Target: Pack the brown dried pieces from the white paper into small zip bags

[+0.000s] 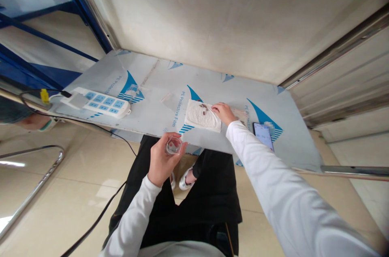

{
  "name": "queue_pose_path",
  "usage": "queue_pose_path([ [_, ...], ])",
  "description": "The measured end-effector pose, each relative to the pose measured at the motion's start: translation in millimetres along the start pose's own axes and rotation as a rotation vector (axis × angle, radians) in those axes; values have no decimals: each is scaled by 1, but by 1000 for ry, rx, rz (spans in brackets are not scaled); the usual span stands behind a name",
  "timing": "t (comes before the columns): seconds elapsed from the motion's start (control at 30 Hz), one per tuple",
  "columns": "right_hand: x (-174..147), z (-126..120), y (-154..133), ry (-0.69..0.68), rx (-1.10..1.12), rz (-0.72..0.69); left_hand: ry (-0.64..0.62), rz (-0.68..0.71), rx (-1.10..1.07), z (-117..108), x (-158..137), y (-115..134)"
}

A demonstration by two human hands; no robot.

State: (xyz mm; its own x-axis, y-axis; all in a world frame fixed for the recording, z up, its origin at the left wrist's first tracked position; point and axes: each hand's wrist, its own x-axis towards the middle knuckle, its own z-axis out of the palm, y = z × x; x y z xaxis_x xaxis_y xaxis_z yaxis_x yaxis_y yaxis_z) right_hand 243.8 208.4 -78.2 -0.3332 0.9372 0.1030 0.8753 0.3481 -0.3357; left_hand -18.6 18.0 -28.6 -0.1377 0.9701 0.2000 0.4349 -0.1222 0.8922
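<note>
My left hand (pixel 162 159) is closed around a small clear round cup (pixel 174 144), held in front of the table's near edge. What lies inside the cup is too small to tell. On the table is a folded white cloth or tissue (pixel 197 121) with several small dark pieces (pixel 204 108) on its upper part. My right hand (pixel 223 112) rests over the right side of this white sheet, fingertips pinched together beside the pieces. Something thin and pale seems to reach from the fingertips, but I cannot make out what it is.
A white power strip (pixel 103 102) with a plugged-in adapter lies at the table's left. Right of my hand is a phone (pixel 263 135). Small clear plastic bags (pixel 166 101) lie on the film-covered tabletop (pixel 158 115). A black cable (pixel 94 224) hangs at left; another person's arm (pixel 33 121) shows there.
</note>
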Motion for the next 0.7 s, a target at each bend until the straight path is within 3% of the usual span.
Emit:
queue_pose_path([
  [0.2, -6, -6, 0, 82, 46, -25, 5, -6, -23, -1, 0, 2],
  [0.3, -11, -15, -16, 186, 85, 0, 3, 10, -36, 1, 1, 5],
  [0.4, -36, -35, -62, 329, 198, 26, -11, 28, -34, 4, 2, 11],
  [0.47, -65, -52, -107, 428, 439, 8, -25, 52, -33, 7, 3, 15],
  [0.6, -118, -75, -187, 267, 545, -111, -37, 127, -85, 13, 4, 27],
  [0.7, -131, -78, -209, 223, 414, -130, -52, 174, -132, 15, 3, 35],
])
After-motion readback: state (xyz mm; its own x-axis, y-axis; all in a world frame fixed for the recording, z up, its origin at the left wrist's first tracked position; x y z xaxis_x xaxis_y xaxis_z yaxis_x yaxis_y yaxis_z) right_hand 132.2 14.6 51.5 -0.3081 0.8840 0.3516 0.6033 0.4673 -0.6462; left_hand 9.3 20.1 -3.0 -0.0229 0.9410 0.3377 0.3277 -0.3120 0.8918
